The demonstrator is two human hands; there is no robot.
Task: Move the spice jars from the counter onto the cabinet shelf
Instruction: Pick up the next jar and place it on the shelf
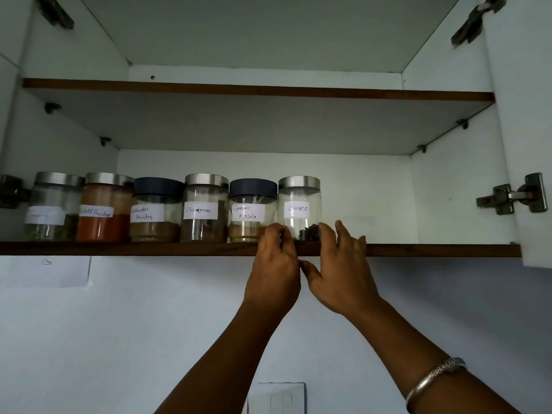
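Note:
Several labelled spice jars stand in a row on the lower cabinet shelf (433, 250). The rightmost, a clear jar marked "Cloves" (299, 201) with a silver lid, stands upright on the shelf. My left hand (276, 261) touches its lower left side and my right hand (337, 264) cups its lower right side, fingers spread. Left of it stand the "Garam Masala" jar (251, 210), the "Cinnamon" jar (204, 209), a coriander powder jar (155, 210), a red chilli powder jar (103, 209) and a jar of green herbs (53, 207).
An upper shelf (257, 91) spans the cabinet above the jars. The open right door with its hinge (513, 194) stands at the right. The shelf part right of the cloves jar holds nothing. A wall switch plate (280, 397) sits below.

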